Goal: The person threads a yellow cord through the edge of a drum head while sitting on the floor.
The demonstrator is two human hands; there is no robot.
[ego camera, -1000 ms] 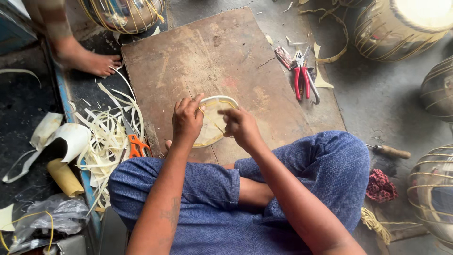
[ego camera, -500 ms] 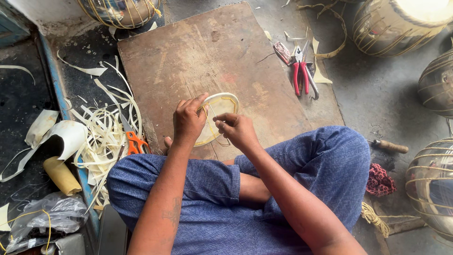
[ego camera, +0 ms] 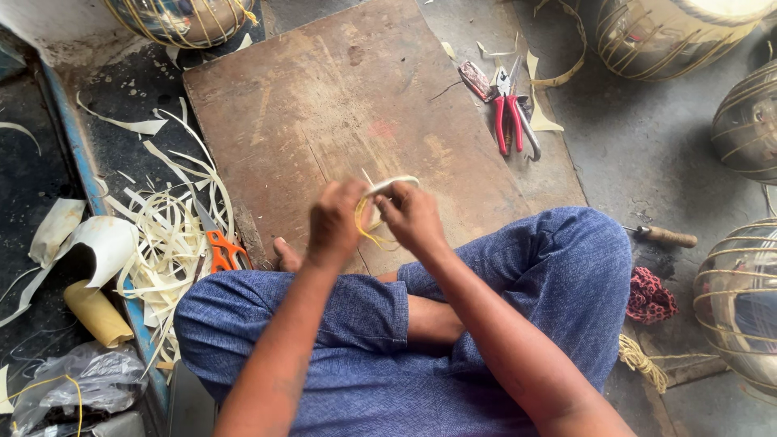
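Observation:
I sit cross-legged in blue trousers at a worn brown wooden board (ego camera: 340, 105). My left hand (ego camera: 336, 222) and my right hand (ego camera: 413, 214) are close together over the board's near edge. Both pinch a pale yellowish ring of strip material (ego camera: 380, 194), which stands tilted between the fingers. A thin yellow strand hangs from it between the hands.
Red-handled pliers (ego camera: 510, 117) and other small tools lie at the board's right edge. Orange-handled scissors (ego camera: 220, 247) rest in a heap of pale strip offcuts (ego camera: 166, 243) on the left. Round strip-bound drum bodies (ego camera: 745, 291) stand right and behind. A wooden-handled tool (ego camera: 664, 236) lies beside my knee.
The ring has been lifted off the board and turned from flat to tilted. Both hands have closed in on it. The view has shifted, and the bare foot at the far left is gone.

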